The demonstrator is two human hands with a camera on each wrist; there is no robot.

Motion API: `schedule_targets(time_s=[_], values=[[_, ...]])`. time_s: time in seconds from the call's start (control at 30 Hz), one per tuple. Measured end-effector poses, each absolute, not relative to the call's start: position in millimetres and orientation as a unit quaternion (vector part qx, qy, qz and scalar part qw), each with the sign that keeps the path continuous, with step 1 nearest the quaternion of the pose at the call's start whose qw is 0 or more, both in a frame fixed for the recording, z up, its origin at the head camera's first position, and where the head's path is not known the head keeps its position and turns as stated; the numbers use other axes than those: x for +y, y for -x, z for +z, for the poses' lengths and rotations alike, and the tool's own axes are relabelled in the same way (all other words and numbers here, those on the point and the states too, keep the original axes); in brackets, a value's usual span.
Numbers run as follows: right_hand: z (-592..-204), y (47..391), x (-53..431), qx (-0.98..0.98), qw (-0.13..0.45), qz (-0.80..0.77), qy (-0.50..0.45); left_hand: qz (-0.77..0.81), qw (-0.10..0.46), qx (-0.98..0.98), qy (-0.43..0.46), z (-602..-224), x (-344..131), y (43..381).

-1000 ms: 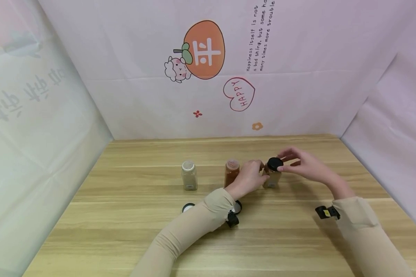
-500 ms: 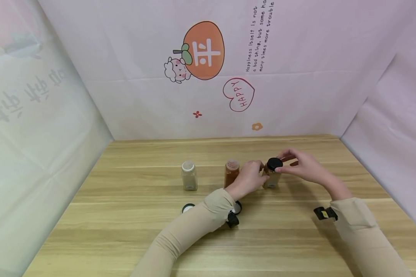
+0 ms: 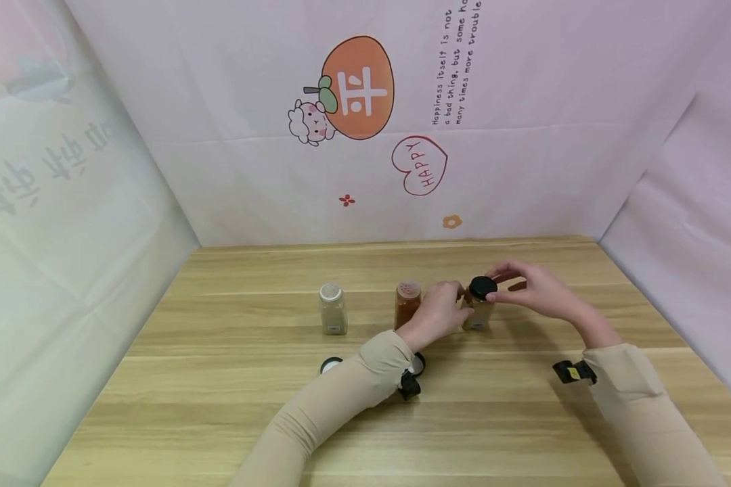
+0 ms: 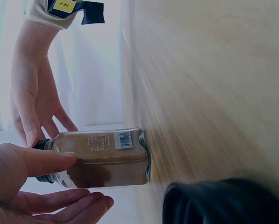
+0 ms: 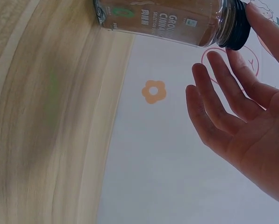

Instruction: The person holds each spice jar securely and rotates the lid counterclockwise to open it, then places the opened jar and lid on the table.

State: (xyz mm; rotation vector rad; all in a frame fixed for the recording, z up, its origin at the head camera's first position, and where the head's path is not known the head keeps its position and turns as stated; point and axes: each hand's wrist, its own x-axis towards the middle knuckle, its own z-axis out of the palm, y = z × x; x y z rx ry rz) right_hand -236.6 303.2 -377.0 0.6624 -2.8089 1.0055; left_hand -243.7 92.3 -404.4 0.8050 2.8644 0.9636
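Observation:
A spice jar of brown powder (image 3: 478, 317) stands upright on the table, its label reading ground cinnamon in the right wrist view. My left hand (image 3: 436, 314) grips the jar body (image 4: 102, 161), thumb across one side and fingers round the other. At the top, my right hand (image 3: 543, 295) pinches the black cap (image 3: 482, 288) between thumb and fingertips, while its other fingers (image 5: 218, 105) reach out free. The cap sits on the jar's neck. Left of my left hand stands an uncapped shaker jar with reddish-brown contents (image 3: 407, 306), partly hidden by that hand.
Another uncapped jar, with pale contents (image 3: 333, 312), stands farther left. Two black caps lie on the wooden table (image 3: 219, 406): one cap (image 3: 331, 364) beside the left sleeve, another cap (image 3: 417, 365) partly behind it. A printed cloth (image 3: 250, 189) rises behind the table.
My right hand and wrist shift slightly left, then back right, with the fingers staying at the cap. My left hand and the jars stay in place.

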Motion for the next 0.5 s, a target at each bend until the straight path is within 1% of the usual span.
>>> schedule_targets(time_s=[0.23, 0.5], values=[[-374.7, 237.5, 306.8, -0.916, 0.029, 0.33, -0.228, 0.314, 0.013, 0.914, -0.257, -402.7, 92.1, 243.0], [-372.6, 236.9, 308.8, -0.908, 0.02, 0.322, -0.266, 0.313, 0.012, 0.913, -0.261, -403.7, 91.9, 243.7]])
